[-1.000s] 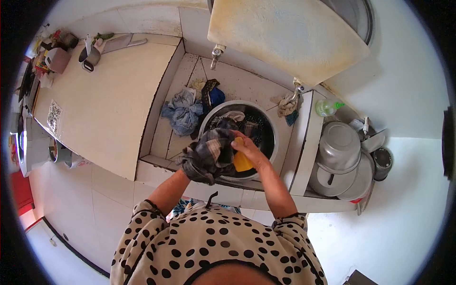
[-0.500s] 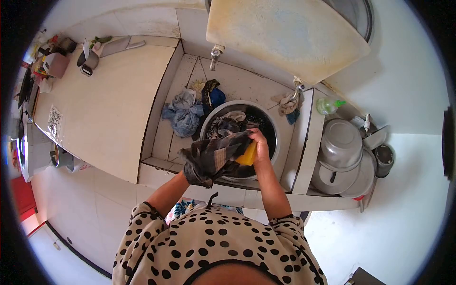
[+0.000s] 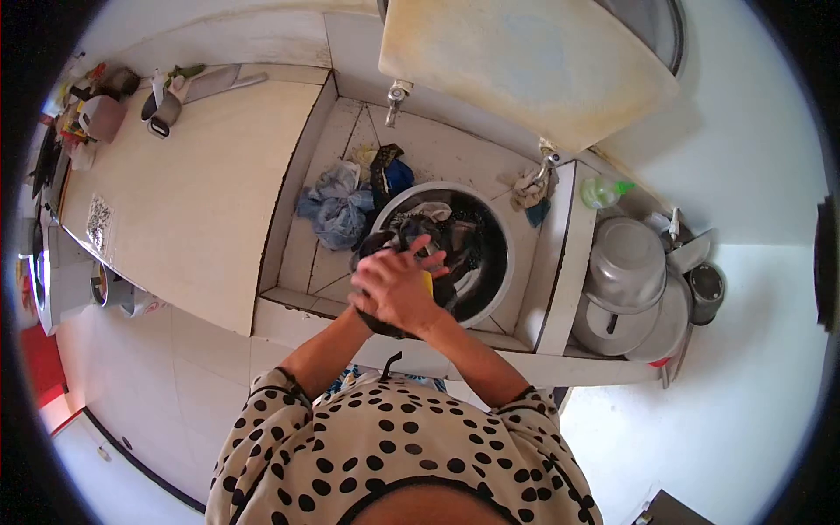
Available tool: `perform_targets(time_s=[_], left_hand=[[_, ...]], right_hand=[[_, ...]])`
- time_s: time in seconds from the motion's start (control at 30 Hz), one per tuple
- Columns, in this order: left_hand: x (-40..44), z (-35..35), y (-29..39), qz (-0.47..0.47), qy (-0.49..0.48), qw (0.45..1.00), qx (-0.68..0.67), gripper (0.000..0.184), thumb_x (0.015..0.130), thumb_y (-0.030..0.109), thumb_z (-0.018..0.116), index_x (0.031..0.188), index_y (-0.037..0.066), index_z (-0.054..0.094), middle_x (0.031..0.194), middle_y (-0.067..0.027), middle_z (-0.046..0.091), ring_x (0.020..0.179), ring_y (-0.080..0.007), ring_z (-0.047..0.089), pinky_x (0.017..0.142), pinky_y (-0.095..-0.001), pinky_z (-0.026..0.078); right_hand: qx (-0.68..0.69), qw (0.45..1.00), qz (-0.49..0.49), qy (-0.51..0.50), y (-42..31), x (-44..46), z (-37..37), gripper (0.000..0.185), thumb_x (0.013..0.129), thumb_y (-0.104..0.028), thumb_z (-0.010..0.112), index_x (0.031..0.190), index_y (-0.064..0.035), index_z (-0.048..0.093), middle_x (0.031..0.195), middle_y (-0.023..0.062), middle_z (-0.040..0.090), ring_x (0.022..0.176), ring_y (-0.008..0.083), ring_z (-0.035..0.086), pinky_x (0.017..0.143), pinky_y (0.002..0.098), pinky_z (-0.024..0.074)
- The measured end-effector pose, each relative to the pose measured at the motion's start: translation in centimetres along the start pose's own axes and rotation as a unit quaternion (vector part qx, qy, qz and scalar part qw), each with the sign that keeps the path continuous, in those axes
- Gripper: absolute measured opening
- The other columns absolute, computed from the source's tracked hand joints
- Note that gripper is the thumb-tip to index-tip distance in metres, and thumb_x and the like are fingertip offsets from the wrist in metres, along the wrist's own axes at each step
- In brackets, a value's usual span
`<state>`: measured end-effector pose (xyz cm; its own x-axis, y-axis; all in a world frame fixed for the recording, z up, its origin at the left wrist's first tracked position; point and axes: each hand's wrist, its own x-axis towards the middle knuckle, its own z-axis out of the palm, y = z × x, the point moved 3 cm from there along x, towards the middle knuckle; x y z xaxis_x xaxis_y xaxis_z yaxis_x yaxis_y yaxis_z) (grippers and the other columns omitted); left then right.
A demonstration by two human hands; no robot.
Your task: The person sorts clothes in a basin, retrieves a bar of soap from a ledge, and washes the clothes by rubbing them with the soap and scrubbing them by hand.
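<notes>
My right hand [image 3: 395, 287] reaches across in front of me over the near left rim of a metal basin [image 3: 510, 254], its fingers blurred. At its palm edge shows a sliver of a yellow bar of soap [image 3: 429, 282], mostly covered by the hand. Beneath it is a dark checked cloth [image 3: 381, 327], bunched over my left hand, which is mostly hidden; its forearm [image 3: 329, 348] comes up from the left. Inside the basin lie wet dark clothes [image 3: 459, 236] and a pale piece of fabric [image 3: 433, 211].
Left of the basin, a light blue garment [image 3: 337, 210] and a dark blue cloth [image 3: 395, 175] lie in the tiled sink. Rags [image 3: 530, 194] sit under the right tap [image 3: 549, 163]; another tap [image 3: 396, 98] juts out further left. Metal pots [image 3: 628, 262] stand beyond the sink's right wall.
My right hand has swung left from over the basin, carrying the yellow bar onto the dark cloth. The cloth has been gathered in around my left hand and no longer stretches between both hands.
</notes>
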<state>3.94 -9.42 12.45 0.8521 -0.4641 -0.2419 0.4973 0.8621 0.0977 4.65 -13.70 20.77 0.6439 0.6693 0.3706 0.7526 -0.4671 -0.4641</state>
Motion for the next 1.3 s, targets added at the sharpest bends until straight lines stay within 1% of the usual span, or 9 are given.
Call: perform_targets(time_s=[0.23, 0.4, 0.63, 0.73, 0.87, 1.1, 1.2, 1.23, 1.3], left_hand=[[-0.7, -1.2, -1.9, -0.034, 0.107, 0.989, -0.097, 0.044, 0.095, 0.043, 0.045, 0.128, 0.014, 0.047, 0.119, -0.0112, 0.056, 0.108, -0.0207, 0.056, 0.091, -0.0393, 0.048], [-1.4, 2.5, -0.4, 0.014, 0.068, 0.993, 0.091, 0.04, 0.096, 0.031, 0.047, 0.13, 0.011, 0.044, 0.129, -0.0084, 0.051, 0.118, -0.0219, 0.048, 0.101, -0.0391, 0.042], [1.3, -0.5, 0.6, 0.129, 0.022, 0.99, 0.056, 0.055, 0.095, 0.04, 0.047, 0.14, 0.012, 0.033, 0.137, -0.0097, 0.043, 0.124, -0.0254, 0.044, 0.102, -0.041, 0.041], [1.3, -0.3, 0.5, 0.118, 0.004, 0.993, -0.018, 0.054, 0.096, 0.042, 0.046, 0.139, 0.011, 0.034, 0.14, -0.0103, 0.04, 0.126, -0.0248, 0.041, 0.102, -0.0408, 0.041], [2.5, -2.6, 1.8, 0.124, 0.025, 0.992, 0.02, 0.049, 0.097, 0.038, 0.046, 0.137, 0.01, 0.037, 0.139, -0.0106, 0.041, 0.126, -0.0243, 0.041, 0.103, -0.0404, 0.041], [2.4, -3.9, 2.2, 0.148, 0.104, 0.951, 0.25, 0.041, 0.098, 0.027, 0.045, 0.135, 0.009, 0.04, 0.135, -0.0097, 0.046, 0.123, -0.023, 0.044, 0.102, -0.0362, 0.041], [1.3, -5.3, 2.6, 0.136, 0.061, 0.959, 0.241, 0.037, 0.096, 0.02, 0.047, 0.13, 0.006, 0.044, 0.131, -0.0098, 0.049, 0.117, -0.0208, 0.048, 0.098, -0.0336, 0.044], [1.6, -5.7, 3.1, 0.151, 0.048, 0.958, 0.24, 0.035, 0.094, 0.015, 0.049, 0.128, 0.004, 0.047, 0.128, -0.0101, 0.051, 0.113, -0.0198, 0.051, 0.095, -0.0332, 0.046], [2.3, -4.4, 4.3, 0.189, 0.005, 0.936, 0.296, 0.033, 0.092, 0.01, 0.052, 0.124, 0.002, 0.05, 0.121, -0.0108, 0.055, 0.106, -0.019, 0.055, 0.09, -0.0325, 0.049]], right_hand=[[0.067, 0.968, 0.24, 0.024, 8.3, -0.7, 1.9, 0.025, 0.084, -0.035, 0.063, 0.089, -0.01, 0.059, 0.087, 0.0075, 0.06, 0.074, 0.0316, 0.061, 0.063, 0.0429, 0.0491], [0.102, 0.899, 0.424, -0.03, 17.8, -7.7, 4.0, 0.037, 0.083, -0.044, 0.062, 0.096, -0.0086, 0.062, 0.095, 0.0095, 0.063, 0.082, 0.033, 0.062, 0.073, 0.0417, 0.0496], [0.081, 0.933, 0.344, 0.065, 18.9, -7.5, 1.9, 0.038, 0.09, -0.038, 0.056, 0.104, -0.0023, 0.064, 0.104, 0.0146, 0.062, 0.099, 0.0302, 0.059, 0.087, 0.0377, 0.0449], [0.492, 0.745, 0.448, -0.036, 15.3, -6.5, 2.4, 0.046, 0.093, -0.043, 0.053, 0.109, -0.0011, 0.063, 0.112, 0.0113, 0.062, 0.106, 0.0239, 0.057, 0.094, 0.0331, 0.0405], [0.491, 0.754, 0.436, -0.008, 9.6, -5.6, -1.3, 0.055, 0.095, -0.048, 0.046, 0.118, 0.0004, 0.06, 0.114, 0.0129, 0.062, 0.108, 0.0206, 0.054, 0.099, 0.033, 0.0356], [0.401, 0.806, 0.434, -0.028, 10.9, -8.8, -0.3, 0.031, 0.088, -0.02, 0.066, 0.108, 0.0018, 0.061, 0.087, 0.0009, 0.064, 0.08, 0.0077, 0.055, 0.074, 0.022, 0.0441], [0.368, 0.784, 0.47, 0.17, 12.0, -9.1, -1.5, 0.039, 0.088, -0.028, 0.066, 0.107, 0.0057, 0.062, 0.085, 0.0024, 0.064, 0.074, 0.009, 0.055, 0.067, 0.0244, 0.0445], [0.465, 0.746, 0.443, 0.176, 12.2, -9.1, -2.1, 0.047, 0.088, -0.033, 0.065, 0.108, 0.0096, 0.06, 0.085, 0.0044, 0.064, 0.073, 0.011, 0.055, 0.068, 0.0262, 0.0451], [0.365, 0.786, 0.478, 0.142, 13.5, -9.6, -2.4, 0.054, 0.088, -0.036, 0.065, 0.111, 0.012, 0.058, 0.085, 0.0087, 0.064, 0.075, 0.0139, 0.057, 0.07, 0.0278, 0.0454]])
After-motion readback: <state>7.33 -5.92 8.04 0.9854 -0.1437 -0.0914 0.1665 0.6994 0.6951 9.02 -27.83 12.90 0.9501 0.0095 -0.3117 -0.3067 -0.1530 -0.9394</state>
